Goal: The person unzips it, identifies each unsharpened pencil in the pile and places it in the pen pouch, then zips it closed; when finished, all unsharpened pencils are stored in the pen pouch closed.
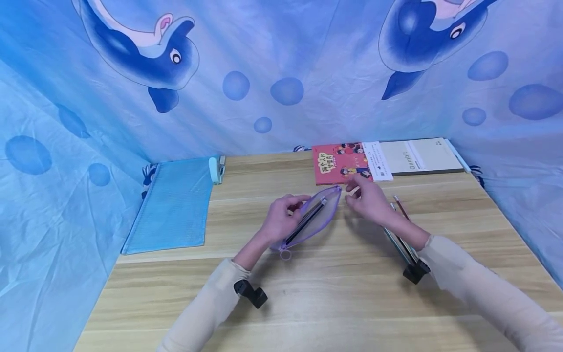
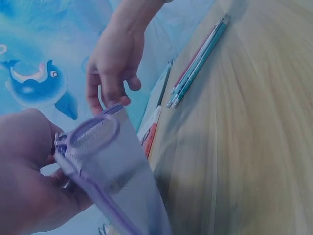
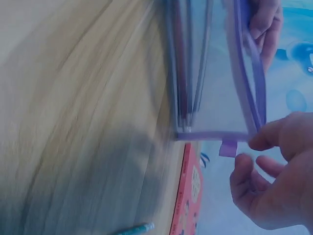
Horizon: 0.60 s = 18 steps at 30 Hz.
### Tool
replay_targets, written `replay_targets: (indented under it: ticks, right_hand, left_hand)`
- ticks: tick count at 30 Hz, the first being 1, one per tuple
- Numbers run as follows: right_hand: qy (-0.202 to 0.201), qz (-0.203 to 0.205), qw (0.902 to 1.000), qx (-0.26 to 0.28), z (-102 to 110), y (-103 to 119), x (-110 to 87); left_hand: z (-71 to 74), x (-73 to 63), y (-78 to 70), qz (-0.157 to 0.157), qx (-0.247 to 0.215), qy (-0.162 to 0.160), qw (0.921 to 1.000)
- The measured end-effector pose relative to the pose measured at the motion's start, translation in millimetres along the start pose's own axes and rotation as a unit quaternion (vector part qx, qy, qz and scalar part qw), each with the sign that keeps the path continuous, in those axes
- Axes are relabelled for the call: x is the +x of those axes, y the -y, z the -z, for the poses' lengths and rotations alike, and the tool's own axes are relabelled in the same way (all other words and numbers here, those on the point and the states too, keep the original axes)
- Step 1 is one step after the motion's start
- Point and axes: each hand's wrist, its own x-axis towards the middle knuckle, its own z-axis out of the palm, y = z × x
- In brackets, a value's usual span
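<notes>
My left hand (image 1: 283,217) grips one long side of a see-through purple zip pencil pouch (image 1: 323,222) near the middle of the table. The mouth gapes, and several pencils (image 3: 182,73) lie lengthwise inside. A round ring pull (image 2: 93,134) hangs at the near end of its zip. At the far end my right hand (image 1: 362,198) has loosely bent fingers with nothing between them. In the right wrist view, one fingertip (image 3: 259,141) is right at the pouch's corner, beside a small purple tab (image 3: 228,148). More pencils (image 2: 200,61) lie on the table under my right forearm.
At the left lies a flat blue mesh folder (image 1: 171,210) with a mint stapler (image 1: 215,170) at its upper corner. A red book (image 1: 330,164) and a cream "Gambit" book (image 1: 418,156) lie along the back edge. Blue dolphin-print sheeting (image 1: 281,58) hangs behind the wooden table (image 1: 316,303).
</notes>
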Motion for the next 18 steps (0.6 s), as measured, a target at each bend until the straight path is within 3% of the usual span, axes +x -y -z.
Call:
replay_targets:
  ticks: [4, 7, 10, 12, 15, 18]
  right_hand:
    - [0.02, 0.095, 0.9939, -0.053, 1.3, -4.0, 1.9]
    - [0.016, 0.134, 0.9882, -0.073, 0.7, -3.9, 2.4]
    - [-0.002, 0.141, 0.9858, -0.091, 1.5, -3.4, 2.4]
    - [-0.011, 0.132, 0.9864, -0.097, 3.2, -3.5, 2.4]
    - [-0.016, 0.117, 0.9888, -0.091, 7.6, -5.4, 2.9]
    - [-0.019, 0.102, 0.9913, -0.08, 12.7, -6.4, 2.5]
  left_hand:
    - [4.7, 0.8, 1.7, -0.009, -0.016, 0.029, 0.9994]
    - [8.3, 1.6, 4.0, -0.012, -0.025, 0.046, 0.9986]
    - [12.9, 2.6, 8.3, -0.001, -0.041, 0.05, 0.9979]
    - [17.7, 2.8, 11.1, 0.024, -0.068, 0.039, 0.9966]
    - [27.9, 2.5, 16.1, 0.073, -0.143, 0.007, 0.987]
    - [39.8, 0.5, 26.3, 0.094, -0.194, -0.025, 0.9762]
